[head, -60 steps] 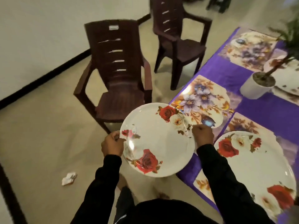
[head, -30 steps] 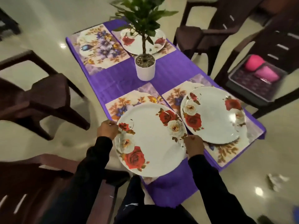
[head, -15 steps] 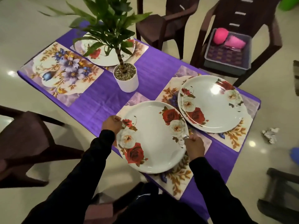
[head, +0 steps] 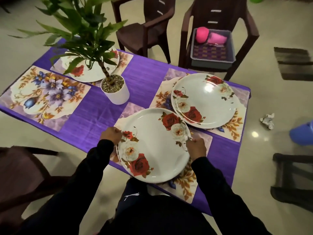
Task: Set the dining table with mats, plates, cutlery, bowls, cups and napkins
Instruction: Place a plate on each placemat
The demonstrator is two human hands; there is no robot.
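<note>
A white plate with red and white roses [head: 152, 146] is over the near floral mat [head: 189, 182] on the purple table [head: 144, 73]. My left hand [head: 111, 135] grips its left rim and my right hand [head: 196, 146] grips its right rim. A second rim shows just under the plate by my left hand. A matching plate [head: 205, 100] lies on the mat beyond it to the right. Another plate [head: 92, 72] sits on the far mat behind the plant. The far left mat [head: 44, 94] is bare.
A potted plant in a white pot [head: 116, 90] stands mid-table. Brown plastic chairs [head: 145, 28] surround the table; one holds a grey bin [head: 213, 50] with pink items. Crumpled paper [head: 267, 120] lies on the floor at right, near a blue object [head: 303, 133].
I turned from the chairs to face the table, carrying the plate in both hands; it has come down over the near mat. Both hands keep their grip on the rim.
</note>
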